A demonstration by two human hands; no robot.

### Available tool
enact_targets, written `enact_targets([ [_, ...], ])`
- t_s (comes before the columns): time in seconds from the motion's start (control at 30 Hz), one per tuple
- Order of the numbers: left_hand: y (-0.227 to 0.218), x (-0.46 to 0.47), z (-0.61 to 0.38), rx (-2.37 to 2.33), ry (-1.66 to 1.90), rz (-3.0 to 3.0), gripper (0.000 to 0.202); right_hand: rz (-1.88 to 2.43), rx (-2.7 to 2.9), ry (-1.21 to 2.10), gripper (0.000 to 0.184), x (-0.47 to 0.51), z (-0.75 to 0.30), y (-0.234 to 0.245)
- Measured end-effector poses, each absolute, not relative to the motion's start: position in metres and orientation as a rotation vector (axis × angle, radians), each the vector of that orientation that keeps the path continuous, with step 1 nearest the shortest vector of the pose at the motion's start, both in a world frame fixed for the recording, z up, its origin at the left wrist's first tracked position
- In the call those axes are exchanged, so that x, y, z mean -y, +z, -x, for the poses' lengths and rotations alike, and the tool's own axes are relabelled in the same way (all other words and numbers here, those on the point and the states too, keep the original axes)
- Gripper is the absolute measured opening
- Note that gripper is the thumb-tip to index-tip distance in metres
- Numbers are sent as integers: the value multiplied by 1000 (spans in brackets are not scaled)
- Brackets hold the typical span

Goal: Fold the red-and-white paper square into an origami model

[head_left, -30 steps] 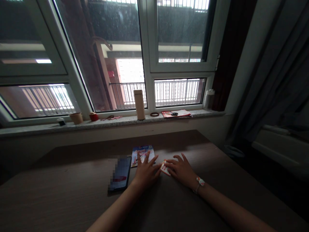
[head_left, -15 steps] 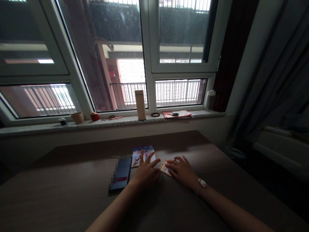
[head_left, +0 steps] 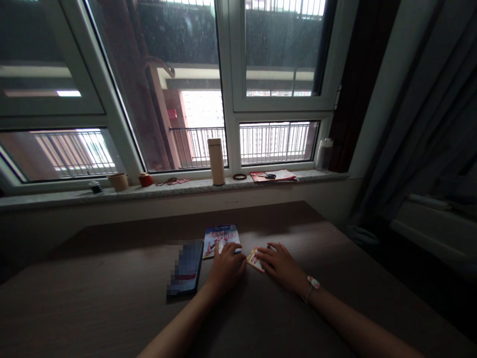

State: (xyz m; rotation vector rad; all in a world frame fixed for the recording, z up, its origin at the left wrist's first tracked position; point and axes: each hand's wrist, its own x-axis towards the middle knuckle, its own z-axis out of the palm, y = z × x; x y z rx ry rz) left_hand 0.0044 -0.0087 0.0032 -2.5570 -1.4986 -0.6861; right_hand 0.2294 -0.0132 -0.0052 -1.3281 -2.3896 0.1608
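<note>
Card [head_left: 255,260], small and apparently of paper, lies on the table [head_left: 93,298] between the person's two hands, near the corner of a printed booklet [head_left: 223,233]. The right hand [head_left: 281,265] comes over it from the right, fingers bent and lying across its right side; judging by that pose, they serve to steady it against the wood. Whether that grip is closed on the card cannot be told, as the thumb is hidden. The left hand [head_left: 227,266] is arched, its forward fingers over the booklet's lower part and its inner side next to the card's left corner. Nothing shows in its grip, but the undersides of the fingers are out of sight, so whether it is closed, or touches the card, is unclear.

The booklet lies just beyond the left hand, with a phone [head_left: 188,268] just beside it on the left, probably set there to stay within view and reach.

The card looks flat and thin, turned at a slant, its pale face bearing red marks and an orange-yellow border along the upper left edge. The marks are too small to read, and the right fingers cover part of it.
</note>
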Motion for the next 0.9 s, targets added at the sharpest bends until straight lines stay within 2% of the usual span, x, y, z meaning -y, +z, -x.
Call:
enact_targets([
  [0.27, -5, 0, -16, 1629, -593, 2560, 33, 1331, 2358, 211, 37, 11, -227, -6],
  [0.5, -8, -7, -21, 1616, -509, 2557, 37, 1340, 2362, 201, 35, 11, -227, -7],
  [0.9, -4, -8, -20, 1487, -565, 2515, 36, 1367, 2345, 137, 32, 12, -226, -7],
])
